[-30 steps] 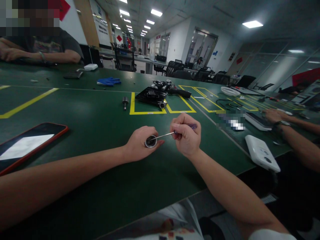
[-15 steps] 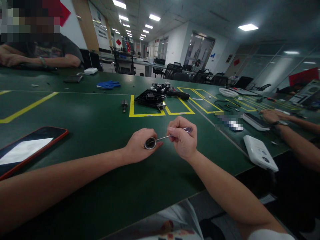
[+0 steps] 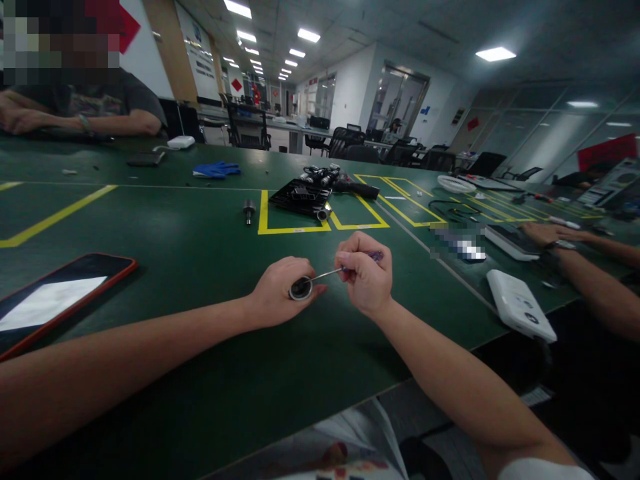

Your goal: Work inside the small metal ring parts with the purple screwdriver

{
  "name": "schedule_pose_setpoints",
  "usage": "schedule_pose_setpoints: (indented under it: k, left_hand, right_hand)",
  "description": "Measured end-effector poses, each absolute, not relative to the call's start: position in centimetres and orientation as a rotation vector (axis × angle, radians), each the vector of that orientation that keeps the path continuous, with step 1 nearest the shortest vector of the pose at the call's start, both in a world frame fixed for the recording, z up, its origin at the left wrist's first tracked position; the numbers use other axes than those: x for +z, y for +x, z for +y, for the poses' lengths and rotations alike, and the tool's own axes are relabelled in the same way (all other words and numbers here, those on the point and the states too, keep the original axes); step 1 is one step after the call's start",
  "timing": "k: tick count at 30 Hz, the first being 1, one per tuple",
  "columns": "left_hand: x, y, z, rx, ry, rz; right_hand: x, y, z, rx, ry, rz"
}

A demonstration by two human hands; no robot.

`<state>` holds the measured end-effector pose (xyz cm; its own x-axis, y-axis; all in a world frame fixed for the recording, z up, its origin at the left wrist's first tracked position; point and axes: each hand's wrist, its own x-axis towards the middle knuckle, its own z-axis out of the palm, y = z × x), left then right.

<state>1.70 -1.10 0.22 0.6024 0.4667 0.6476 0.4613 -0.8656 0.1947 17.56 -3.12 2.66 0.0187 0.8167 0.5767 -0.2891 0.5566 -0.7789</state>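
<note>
the left hand point(image 3: 279, 290) wraps round a metal-rimmed cylinder point(image 3: 300, 289), near middle; the right hand point(image 3: 369, 277) is clenched on a slim tool point(image 3: 329, 273), shaft at the cylinder's mouth, above the green table point(image 3: 210, 373). the cylinder looks rigid, perhaps slippery, best gripped round its sides.

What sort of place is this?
Probably an open-plan office with a shared work area: office chairs and ceiling lights behind, a long green table marked with yellow tape in front.
</note>
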Motion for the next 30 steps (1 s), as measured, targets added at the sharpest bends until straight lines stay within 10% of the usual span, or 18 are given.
schedule_pose_setpoints:
  k: [30]
  left_hand:
    - [0.15, 1.7, -1.06, 1.167, 2.782, 0.794]
  right_hand:
    - [2.5, 17.36, -3.27, 0.853, -0.492, -1.295]
